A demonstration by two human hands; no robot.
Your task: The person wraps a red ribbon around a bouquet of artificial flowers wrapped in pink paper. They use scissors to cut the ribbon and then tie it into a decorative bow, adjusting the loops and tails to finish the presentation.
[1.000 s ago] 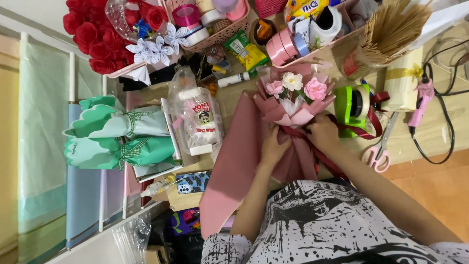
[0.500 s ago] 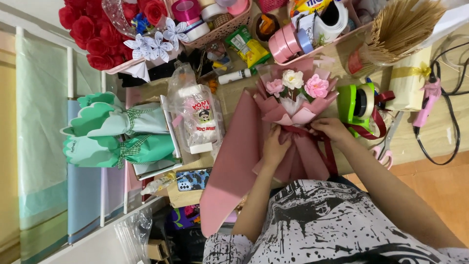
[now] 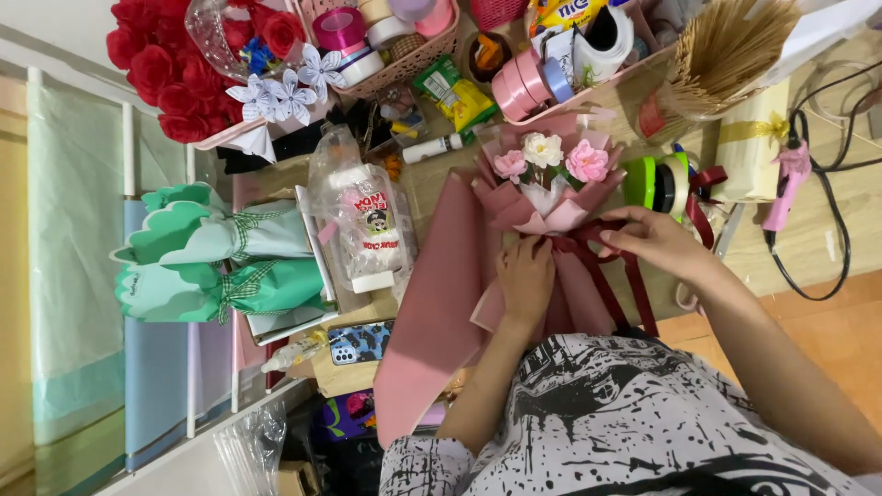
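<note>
A small bouquet [image 3: 549, 165] of pink and white flowers in dusty-pink wrapping lies on the wooden table, its top pointing away from me. My left hand [image 3: 525, 276] grips the wrapped stem just below the neck. My right hand [image 3: 654, 241] is to the right of the neck and pinches a dark red ribbon [image 3: 588, 241] that runs across the neck, with tails hanging down over the wrap. A large pink paper sheet [image 3: 430, 303] lies under and left of the bouquet.
Two green wrapped bundles [image 3: 211, 262] lie at left, red roses [image 3: 156, 55] at top left. A plastic bag with a bottle [image 3: 367, 220], a basket of ribbon rolls [image 3: 386, 41], wooden skewers [image 3: 726, 46], a green tape dispenser [image 3: 654, 184], a pink glue gun [image 3: 786, 184] and a phone [image 3: 358, 342] surround it.
My right hand has slid to the right away from the bouquet's neck, drawing the dark red ribbon with it. My left hand stays on the stem.
</note>
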